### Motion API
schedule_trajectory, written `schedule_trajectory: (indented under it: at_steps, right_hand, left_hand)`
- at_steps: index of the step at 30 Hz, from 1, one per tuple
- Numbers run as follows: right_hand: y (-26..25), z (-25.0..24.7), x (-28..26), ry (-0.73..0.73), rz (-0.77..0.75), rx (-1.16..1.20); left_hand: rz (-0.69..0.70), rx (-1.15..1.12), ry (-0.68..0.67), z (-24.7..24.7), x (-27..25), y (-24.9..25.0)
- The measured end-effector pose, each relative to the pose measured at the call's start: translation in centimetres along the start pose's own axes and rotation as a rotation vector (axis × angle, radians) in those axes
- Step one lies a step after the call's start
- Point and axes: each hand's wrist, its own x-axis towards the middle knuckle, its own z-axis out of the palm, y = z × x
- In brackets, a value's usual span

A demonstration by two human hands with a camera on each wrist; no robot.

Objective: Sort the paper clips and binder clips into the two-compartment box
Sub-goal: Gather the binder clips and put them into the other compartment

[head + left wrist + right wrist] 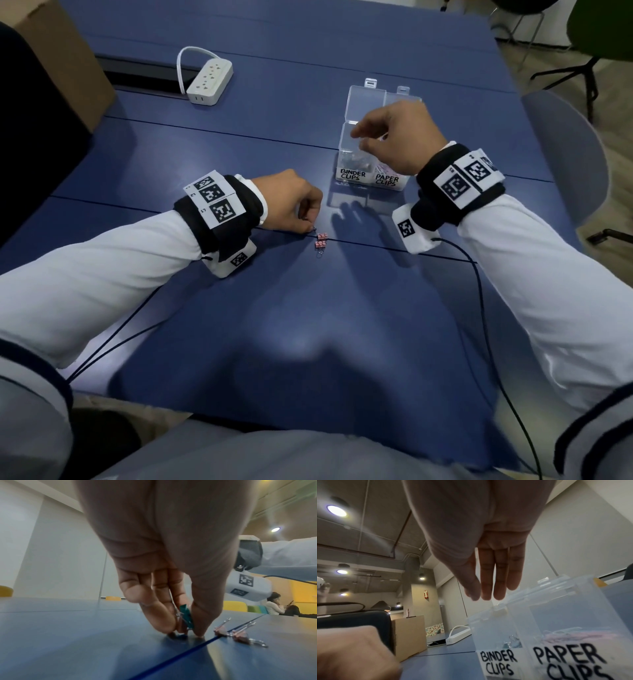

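The left hand [291, 202] is down on the blue table [308, 325] with its fingertips [164, 627] and thumb squeezed together on a small teal binder clip [186, 616] — the clip is tucked right between them, standing on its edge, with its wire handles pointing up into the hand. Another small dark clip seems to sit under the fingertips, but it is too blurry to be sure. Just beside the thumb, on the side toward the right arm, lie two pink binder clips [321, 240], one close behind the other along a seam in the table, with wire loops sticking out. The clear box [346, 150] stands farther off, up and to the right of the left hand, lids tipped back. Its near-left part says BINDER CLIPS and already has some clips in it; the part next to it says PAPER CLIPS. The right hand [394, 137] hangs over the box with straight, loose fingers — it holds nothing. The teal clip probably needs to go up and right to the left part.
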Motion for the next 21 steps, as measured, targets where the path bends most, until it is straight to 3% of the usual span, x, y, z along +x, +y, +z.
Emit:
schedule_trajectory:
  at_steps: [5,12,16,21]
  right_hand:
    - [0.3,0.0,-3.6,0.065,-0.009,0.051]
    - [-0.9,3.8,-7.7,-0.323,-0.047,-0.057]
    - [-2.0,5.1,-7.8,-0.388,-0.058,-0.07]
    - [-3.1,5.7,-7.7,-0.412,-0.116,-0.119]
  left_hand:
    - [0.009,0.005,-0.008,-1.7,0.6,0.5]
    - [0.044,0.016,0.376,-9.0,6.2,3.3]
    - [-0.006,0.043,0.315,-8.8,9.5,3.9]
    - [-0.025,0.059,0.264,-7.3,10.1,2.9]
